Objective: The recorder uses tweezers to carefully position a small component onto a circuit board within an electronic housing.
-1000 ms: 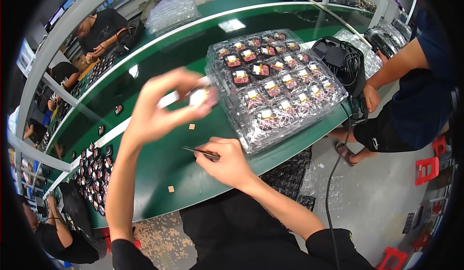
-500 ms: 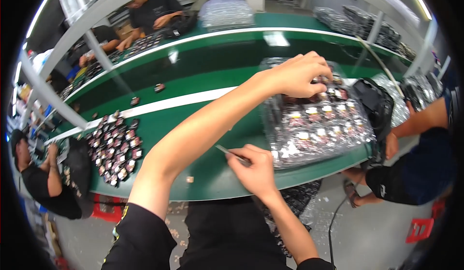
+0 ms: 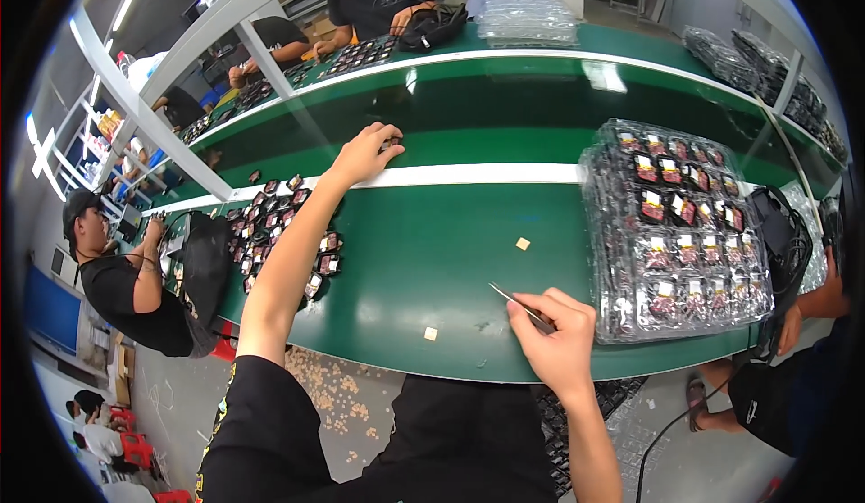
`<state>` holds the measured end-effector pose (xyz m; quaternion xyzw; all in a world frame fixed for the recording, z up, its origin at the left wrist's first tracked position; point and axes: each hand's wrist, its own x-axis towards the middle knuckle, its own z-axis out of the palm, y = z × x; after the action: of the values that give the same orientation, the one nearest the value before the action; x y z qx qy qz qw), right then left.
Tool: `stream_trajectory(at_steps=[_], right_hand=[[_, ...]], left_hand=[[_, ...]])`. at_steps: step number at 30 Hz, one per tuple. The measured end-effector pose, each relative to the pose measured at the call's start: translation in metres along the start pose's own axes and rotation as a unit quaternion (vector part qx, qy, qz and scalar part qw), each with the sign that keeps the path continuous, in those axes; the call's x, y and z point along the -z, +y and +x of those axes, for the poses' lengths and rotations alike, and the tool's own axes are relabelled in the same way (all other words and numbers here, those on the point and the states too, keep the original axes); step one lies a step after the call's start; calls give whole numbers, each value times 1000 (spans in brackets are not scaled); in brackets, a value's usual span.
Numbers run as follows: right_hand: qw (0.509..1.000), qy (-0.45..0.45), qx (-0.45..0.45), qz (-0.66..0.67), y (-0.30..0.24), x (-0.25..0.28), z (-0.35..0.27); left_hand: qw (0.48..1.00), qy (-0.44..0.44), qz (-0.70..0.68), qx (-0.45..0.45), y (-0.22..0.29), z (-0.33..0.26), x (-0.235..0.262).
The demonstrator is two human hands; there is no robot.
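My left hand (image 3: 365, 155) reaches over the far green belt, its fingers curled round a small dark module (image 3: 390, 145) that they mostly cover. In my right hand (image 3: 560, 334) is a pair of metal tweezers (image 3: 523, 307), its tips pointing up and left above the green table. Two small pale square pieces (image 3: 523, 244) lie on the table, one beyond the tweezers and one near the front edge. To the right, a stack of clear plastic trays (image 3: 622, 318) holds rows of small black modules with white and yellow labels. A loose heap of similar modules (image 3: 270, 224) lies left of my left forearm.
A white strip (image 3: 459, 175) divides the table from the belt. Grey frame posts (image 3: 180, 125) rise at the left. A black bag with cables (image 3: 779, 224) sits right of the trays. Co-workers (image 3: 135, 269) sit at left and across; another's arm shows at right. Pale scraps litter the floor.
My left hand has left the tray stack and swung left to the belt, closing round a module there. The tweezers stay in my right hand. The view has turned left.
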<state>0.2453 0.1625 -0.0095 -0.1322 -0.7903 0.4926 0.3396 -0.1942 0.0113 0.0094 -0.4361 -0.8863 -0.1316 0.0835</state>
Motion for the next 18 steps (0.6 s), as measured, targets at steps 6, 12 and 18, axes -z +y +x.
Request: stream_trajectory(at_steps=[6,12,18], right_hand=[[1000,-16,-7,-9,-2,-3,3],[999,-10,4,-32,0,-4,3],[999,-19,1,-28,-1,-5,3]], left_hand=[[996,-21,66,-54,-42,-21,21],[996,-58,59,-12,-62,-32,48],[975,-215,43,-28,-37,-35,107]])
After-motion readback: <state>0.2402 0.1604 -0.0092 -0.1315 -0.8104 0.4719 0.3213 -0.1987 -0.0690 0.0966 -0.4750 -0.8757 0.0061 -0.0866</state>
